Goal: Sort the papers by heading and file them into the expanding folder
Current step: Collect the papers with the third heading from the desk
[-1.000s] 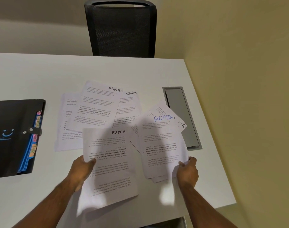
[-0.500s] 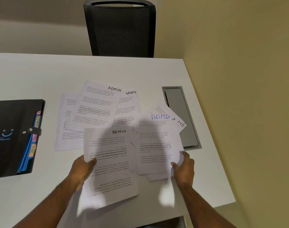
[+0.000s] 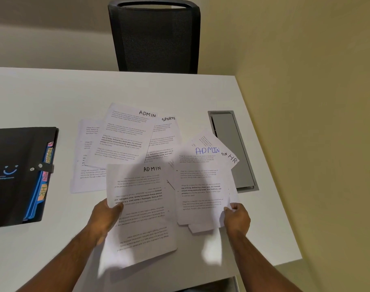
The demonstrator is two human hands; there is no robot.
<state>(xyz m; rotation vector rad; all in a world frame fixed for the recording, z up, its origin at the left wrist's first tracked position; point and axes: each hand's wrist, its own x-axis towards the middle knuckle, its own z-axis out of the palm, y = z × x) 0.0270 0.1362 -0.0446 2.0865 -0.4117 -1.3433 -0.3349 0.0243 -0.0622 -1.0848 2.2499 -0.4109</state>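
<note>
The black-headed ADMIN sheet (image 3: 141, 209) is being gripped at its left edge by the left hand (image 3: 104, 218), the right hand (image 3: 238, 218) is pinching the blue-headed ADMIN sheet (image 3: 201, 186), and the expanding folder (image 3: 17, 175) is lying closed at the table's (image 3: 53, 91) left.

It looked like an office or a small meeting room. A plain white desk (image 3: 43, 98) stood against bare painted walls, with a black mesh-backed office chair (image 3: 154, 36) pushed up to its far side. A grey cable-access flap (image 3: 232, 150) was set into the desk top. Printed sheets hand-labelled ADMIN (image 3: 125, 135), SPORTS (image 3: 165, 133) and HR (image 3: 232, 159) lay spread out, and a black expanding folder (image 3: 13, 175) with tabbed dividers lay nearby.
</note>
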